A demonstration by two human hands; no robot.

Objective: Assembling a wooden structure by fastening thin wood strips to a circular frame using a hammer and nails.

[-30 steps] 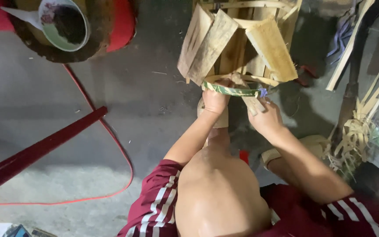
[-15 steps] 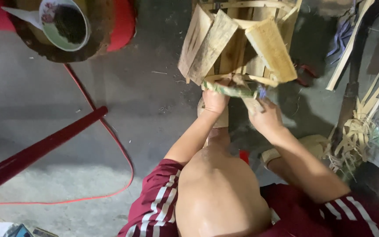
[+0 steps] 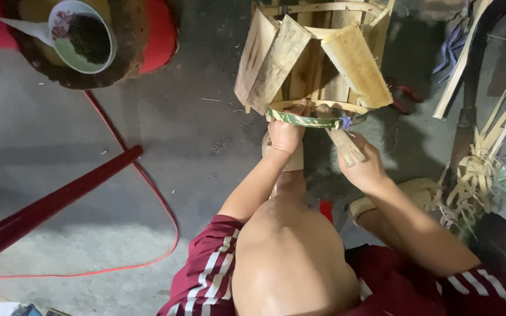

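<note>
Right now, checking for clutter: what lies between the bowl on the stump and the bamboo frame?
Head view: bare concrete floor between bowl and bamboo frame.

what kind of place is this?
Probably an informal home or backyard craft workshop, worked at floor level. Bare concrete floor, a half-built slat basket held by the left hand and right hand, and loose bamboo strips piled beside it.

Dim, uneven light with soft floor shadows, dark right edge, sharp focus.
</note>
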